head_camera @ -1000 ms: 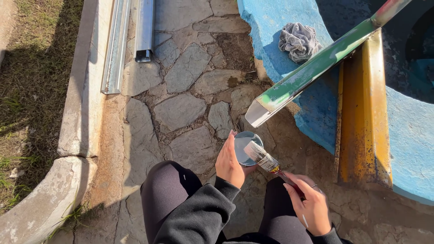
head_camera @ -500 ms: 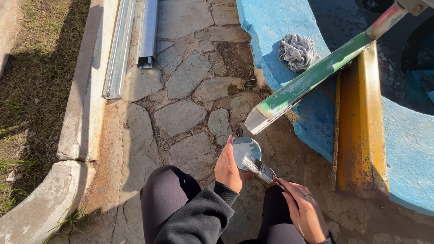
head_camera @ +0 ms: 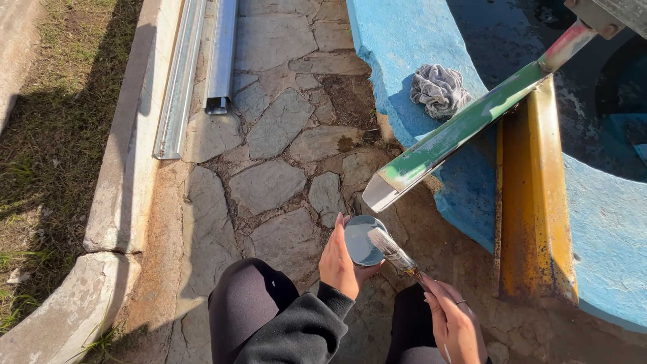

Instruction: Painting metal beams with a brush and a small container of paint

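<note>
My left hand grips a small round can of grey paint low in the middle of the head view. My right hand holds a paintbrush by its handle, and the grey bristles rest over the can's right rim. Just above the can ends a slanted green metal bar with a worn, pale tip. My knees in dark trousers are bent below both hands.
A blue curved concrete wall rises on the right with a grey rag on it and a yellow rusty metal upright. Two metal channels lie on the stone paving. A concrete kerb and grass lie left.
The brush has shifted from dipping inside the can to lying across its right rim. The view has moved slightly, and my right hand sits a little lower.
</note>
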